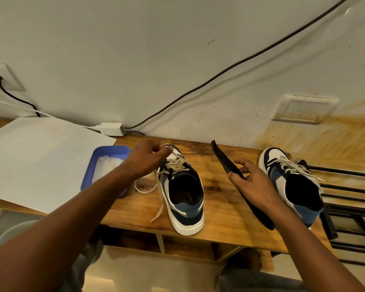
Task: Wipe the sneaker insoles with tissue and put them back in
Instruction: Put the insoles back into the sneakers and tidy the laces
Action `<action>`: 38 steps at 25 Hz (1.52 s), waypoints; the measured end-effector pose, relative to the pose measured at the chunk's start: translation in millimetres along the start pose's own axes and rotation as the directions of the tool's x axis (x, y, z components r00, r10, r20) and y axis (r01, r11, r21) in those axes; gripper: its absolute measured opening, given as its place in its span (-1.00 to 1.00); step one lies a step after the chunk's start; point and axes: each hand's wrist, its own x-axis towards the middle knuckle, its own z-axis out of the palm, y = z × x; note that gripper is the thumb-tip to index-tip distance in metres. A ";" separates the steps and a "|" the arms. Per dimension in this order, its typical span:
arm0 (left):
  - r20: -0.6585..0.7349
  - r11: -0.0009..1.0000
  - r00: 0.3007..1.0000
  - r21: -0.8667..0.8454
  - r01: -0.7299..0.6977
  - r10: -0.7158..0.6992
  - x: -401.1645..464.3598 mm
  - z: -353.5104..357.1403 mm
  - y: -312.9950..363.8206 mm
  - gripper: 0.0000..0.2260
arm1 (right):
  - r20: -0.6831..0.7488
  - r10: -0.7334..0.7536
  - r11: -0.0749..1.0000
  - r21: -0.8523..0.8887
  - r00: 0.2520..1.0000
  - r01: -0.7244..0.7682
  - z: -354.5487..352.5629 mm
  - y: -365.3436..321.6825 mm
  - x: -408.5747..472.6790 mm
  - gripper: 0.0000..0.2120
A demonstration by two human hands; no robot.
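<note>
Two blue, white and black sneakers stand on the wooden table, heels toward me. My left hand hovers over the toe of the left sneaker and pinches its pale lace. My right hand holds a black insole between the two shoes, tilted with its far end raised toward the wall. The right sneaker stands just right of that hand. A blue tray with white tissue lies left of the left sneaker.
A large white sheet covers the table's left part. A clear round lid or tape ring lies between tray and shoe. A white adapter with cables sits against the wall. A black metal rack stands at the right.
</note>
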 end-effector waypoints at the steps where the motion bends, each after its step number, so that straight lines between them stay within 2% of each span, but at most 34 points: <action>1: -0.040 0.998 0.998 0.053 0.042 -0.040 1.0 0.4 -5.0 -0.76 | 0.017 -0.013 1.000 0.006 1.000 0.013 -4.0 -4.6 -3.6 -0.49; 2: -0.076 0.991 0.995 0.112 0.079 -0.071 0.5 0.8 -7.7 -0.80 | 0.034 -0.024 1.000 0.020 0.999 0.024 -9.7 -9.2 -8.7 -0.46; 3: -0.093 0.983 0.994 0.169 0.073 -0.058 -0.3 0.4 -8.5 -0.74 | 0.048 -0.038 0.998 0.042 0.998 0.036 -16.1 -14.4 -15.1 -0.44; 4: -0.089 0.980 0.996 0.197 0.015 0.002 -0.7 0.4 -7.5 -0.69 | 0.061 -0.050 0.997 0.062 0.997 0.046 -23.2 -20.5 -22.7 -0.46; 7: 0.062 0.937 0.973 0.263 -0.231 0.223 -10.3 1.1 6.4 -0.69 | 0.082 -0.108 0.988 0.119 0.991 0.098 -43.2 -40.4 -47.6 -0.57; 9: 0.188 0.886 0.954 0.363 -0.289 0.234 -16.0 4.7 11.1 -0.66 | 0.070 -0.126 0.985 0.131 0.990 0.116 -49.6 -52.3 -59.7 -0.55; 11: 0.204 0.890 0.955 0.361 -0.278 0.215 -18.8 5.0 9.4 -0.68 | 0.081 -0.112 0.989 0.110 0.990 0.102 -50.1 -59.6 -70.7 -0.51; 14: 0.218 0.898 0.949 0.329 -0.291 0.228 -19.2 6.0 7.3 -0.78 | 0.200 -0.048 0.990 -0.119 0.979 0.073 -42.6 -62.9 -83.0 -0.45; 17: 0.190 0.856 0.942 0.399 -0.330 0.275 -21.3 14.0 6.2 -0.78 | 0.360 0.030 0.941 -0.324 0.933 0.094 -37.5 -74.0 -90.5 -0.41; 20: 0.155 0.870 0.940 0.356 -0.341 0.305 -22.5 17.2 6.7 -0.82 | 0.415 0.071 0.889 -0.438 0.907 0.131 -42.3 -100.9 -85.7 -0.65; 22: 0.141 0.890 0.942 0.310 -0.335 0.305 -22.8 15.0 9.5 -0.82 | 0.390 0.093 0.827 -0.543 0.916 0.148 -41.6 -118.1 -74.9 -0.83; 23: 0.130 0.898 0.942 0.288 -0.333 0.308 -22.6 14.5 10.9 -0.82 | 0.380 0.097 0.788 -0.594 0.920 0.162 -37.7 -125.6 -68.9 -0.84; 27: 0.104 0.914 0.946 0.246 -0.324 0.307 -21.7 16.9 16.3 -0.82 | 0.352 0.033 0.662 -0.709 0.935 0.244 2.6 -141.2 -48.9 -0.66; 29: 0.084 0.926 0.952 0.223 -0.306 0.295 -22.2 19.3 16.7 -0.82 | 0.286 -0.021 0.611 -0.755 0.958 0.239 29.9 -141.5 -38.7 -0.66; 34: 0.039 0.967 0.976 0.134 -0.216 0.212 -24.4 20.2 15.0 -0.82 | 0.110 -0.071 0.704 -0.698 0.991 0.128 84.0 -124.7 -25.3 -0.85; 36: 0.038 0.977 0.983 0.114 -0.181 0.178 -23.7 18.7 12.4 -0.83 | 0.099 -0.110 0.690 -0.708 0.989 0.147 94.3 -118.5 -24.2 -0.83; 38: 0.044 0.979 0.985 0.114 -0.169 0.165 -23.2 17.9 11.2 -0.83 | 0.138 -0.104 0.650 -0.740 0.985 0.172 89.7 -119.2 -23.4 -0.72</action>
